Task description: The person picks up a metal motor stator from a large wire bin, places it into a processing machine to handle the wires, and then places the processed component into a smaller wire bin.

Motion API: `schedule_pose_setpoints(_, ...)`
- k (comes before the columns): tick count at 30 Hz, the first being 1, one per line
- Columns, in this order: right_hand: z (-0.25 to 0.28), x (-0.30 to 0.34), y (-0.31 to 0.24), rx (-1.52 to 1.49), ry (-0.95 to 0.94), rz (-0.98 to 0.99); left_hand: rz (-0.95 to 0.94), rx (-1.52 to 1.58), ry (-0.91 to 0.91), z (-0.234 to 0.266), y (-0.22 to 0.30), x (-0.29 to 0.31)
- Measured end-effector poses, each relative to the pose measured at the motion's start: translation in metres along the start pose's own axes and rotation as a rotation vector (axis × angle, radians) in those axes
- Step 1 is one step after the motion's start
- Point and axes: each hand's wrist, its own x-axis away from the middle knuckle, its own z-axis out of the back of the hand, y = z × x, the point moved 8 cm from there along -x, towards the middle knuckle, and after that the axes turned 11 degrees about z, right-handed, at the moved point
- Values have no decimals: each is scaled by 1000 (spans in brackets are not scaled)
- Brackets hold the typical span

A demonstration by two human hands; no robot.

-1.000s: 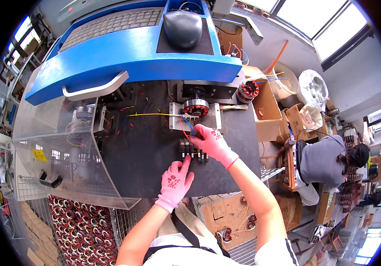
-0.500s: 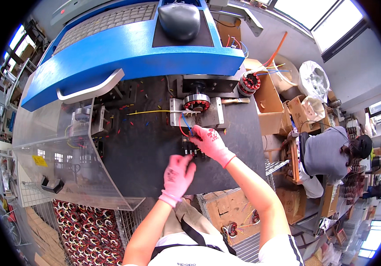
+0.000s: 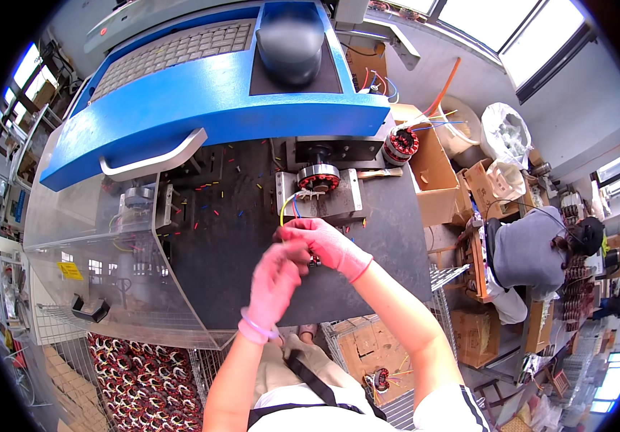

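In front of me a wound stator (image 3: 318, 178) sits on the spindle of a metal fixture (image 3: 342, 204). A yellow wire (image 3: 284, 207) curves down from it to the fingertips of my right hand (image 3: 330, 248), beside red and blue wires. That pink-gloved hand is closed, pinching the wires. My left hand (image 3: 274, 281), also gloved in pink, is just below and to the left, its bent fingers close to the right fingertips. Motion smears them, so whether they grip anything is unclear. The small black terminal block (image 3: 315, 261) is mostly hidden behind my right hand.
A blue console (image 3: 216, 129) with keyboard and mouse overhangs the dark worktop (image 3: 216, 270). On the left stands a clear guard (image 3: 108, 266). Another stator (image 3: 400, 144) and a brush (image 3: 380, 173) are at right, near a carton (image 3: 436, 173). Wire scraps dot the worktop; a person sits farther right.
The yellow wire, stretched out leftward before, now bends down to my hands. My left hand has risen toward the right one, which has shifted left and lower.
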Motion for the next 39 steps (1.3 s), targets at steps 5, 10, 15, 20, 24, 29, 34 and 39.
schedule_pose_setpoints(5,7,21,-40,953,137,153,69,-670,151,2,-35,41)
schedule_pose_setpoints(10,16,29,-40,1198,191,445,-45,-1317,222,-3,-90,35)
schedule_pose_setpoints(15,17,30,-34,1265,213,547,4,-1548,179,-7,-105,33)
schedule_pose_setpoints(20,17,29,-31,1327,235,609,25,-1612,163,-9,-111,32)
schedule_pose_setpoints(24,14,31,-34,1360,271,645,21,-1631,151,-8,-113,30)
schedule_pose_setpoints(29,9,28,-29,1441,239,653,0,-1618,160,-6,-112,31)
schedule_pose_setpoints(34,9,27,-24,1462,236,642,-42,-1351,180,-5,-95,35)
schedule_pose_setpoints(39,-43,46,-23,971,265,388,-53,-928,39,10,-71,77)
